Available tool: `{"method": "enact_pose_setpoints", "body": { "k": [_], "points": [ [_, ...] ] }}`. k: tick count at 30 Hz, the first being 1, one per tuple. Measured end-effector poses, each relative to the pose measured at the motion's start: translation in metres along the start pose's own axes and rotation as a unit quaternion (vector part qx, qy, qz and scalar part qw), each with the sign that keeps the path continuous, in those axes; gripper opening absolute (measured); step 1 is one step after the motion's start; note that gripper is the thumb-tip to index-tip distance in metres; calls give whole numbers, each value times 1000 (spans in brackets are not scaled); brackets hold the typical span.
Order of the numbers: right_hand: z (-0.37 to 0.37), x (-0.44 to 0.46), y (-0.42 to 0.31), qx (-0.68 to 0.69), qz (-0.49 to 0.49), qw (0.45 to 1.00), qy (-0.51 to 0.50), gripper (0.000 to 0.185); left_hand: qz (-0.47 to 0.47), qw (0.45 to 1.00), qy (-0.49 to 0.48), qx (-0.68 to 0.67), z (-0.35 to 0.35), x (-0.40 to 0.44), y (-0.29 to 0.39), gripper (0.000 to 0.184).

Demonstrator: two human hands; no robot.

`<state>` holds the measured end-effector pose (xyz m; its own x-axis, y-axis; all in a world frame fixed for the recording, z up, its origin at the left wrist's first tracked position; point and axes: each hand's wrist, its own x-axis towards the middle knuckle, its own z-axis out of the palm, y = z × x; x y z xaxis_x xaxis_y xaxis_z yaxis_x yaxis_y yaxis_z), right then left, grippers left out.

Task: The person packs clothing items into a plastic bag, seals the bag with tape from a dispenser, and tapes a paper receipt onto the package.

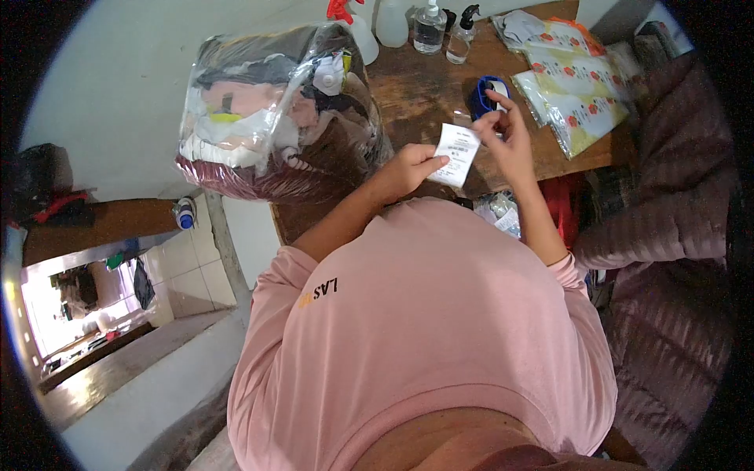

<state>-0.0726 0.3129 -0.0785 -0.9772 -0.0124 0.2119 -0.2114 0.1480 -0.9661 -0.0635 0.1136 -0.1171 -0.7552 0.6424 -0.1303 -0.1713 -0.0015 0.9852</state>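
Pink shirt: nearest the camera, behind both hands' fingers.
Wrapped bundle: left of the left fingers, bulky, probably soft under slippery plastic.
Right hand: fingers bent beside the slip's upper corner; cannot tell whether they pinch anything.
Left hand: thumb and fingers closed on the slip's lower left edge.
Paper slip: likely light, limp, easily creased; best pinched by its edges.
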Motion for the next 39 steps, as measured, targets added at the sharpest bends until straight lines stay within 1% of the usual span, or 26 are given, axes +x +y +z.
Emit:
{"method": "enact_pose_setpoints", "body": {
  "k": [1, 2, 3, 4, 6, 9, 12, 15, 18, 21, 23, 24, 27, 30, 32, 34, 37, 39],
  "points": [
    [-12, 5, 11, -20, 1, 999, 38, 41, -5, 1000, 24, -3, -2, 0, 1, 25],
    [-28, 10, 31, -122, 24, 989, 85, 34, -9, 999, 49, -7, -3, 0, 2, 26],
    [-44, 14, 58, -177, 45, 976, 121, 34, -14, 997, 74, -11, -4, 1, 2, 28],
    [-63, 15, 91, -233, 41, 965, 116, 36, -19, 996, 73, -44, -5, 2, 2, 29],
    [-72, 9, 95, -386, 134, 912, 42, 39, -31, 991, 72, -111, -6, 3, 4, 33],
    [-80, 13, 114, -372, 176, 911, -31, 38, -44, 982, 106, -150, 3, 0, 18, 31],
    [-84, 20, 123, -385, 184, 904, -23, 36, -55, 975, 114, -180, 4, 4, 20, 32],
    [-88, 28, 134, -336, 220, 914, -62, 35, -48, 968, 122, -212, 4, 8, 15, 32],
    [-89, 32, 135, -467, 121, 874, -55, 35, -57, 970, 121, -203, 5, 9, 17, 33],
    [-87, 37, 135, -430, 96, 897, -31, 35, -61, 968, 136, -202, 6, 11, 16, 33],
    [-79, 37, 93, -327, 223, 917, -45, 33, -66, 971, 135, -185, 4, 13, 14, 32],
    [-76, 35, 78, -272, 286, 917, -50, 32, -70, 973, 133, -177, 4, 14, 13, 32],
    [-75, 22, 90, -264, 311, 910, -68, 28, -62, 971, 141, -185, 5, 17, 13, 32],
    [-77, 6, 116, -237, 227, 945, 7, 28, -54, 964, 159, -207, 7, 19, 14, 32],
    [-81, -10, 119, -104, 202, 974, 5, 26, -53, 963, 158, -213, 6, 20, 14, 31],
    [-85, -28, 138, 14, 173, 985, 1, 24, -55, 960, 161, -224, 5, 22, 16, 31],
    [-82, -49, 149, 71, 165, 983, 35, 23, -61, 951, 169, -252, 7, 26, 22, 31],
    [-80, -48, 155, 57, 226, 971, 50, 26, -61, 945, 169, -274, 6, 30, 24, 31]
  ]
}}
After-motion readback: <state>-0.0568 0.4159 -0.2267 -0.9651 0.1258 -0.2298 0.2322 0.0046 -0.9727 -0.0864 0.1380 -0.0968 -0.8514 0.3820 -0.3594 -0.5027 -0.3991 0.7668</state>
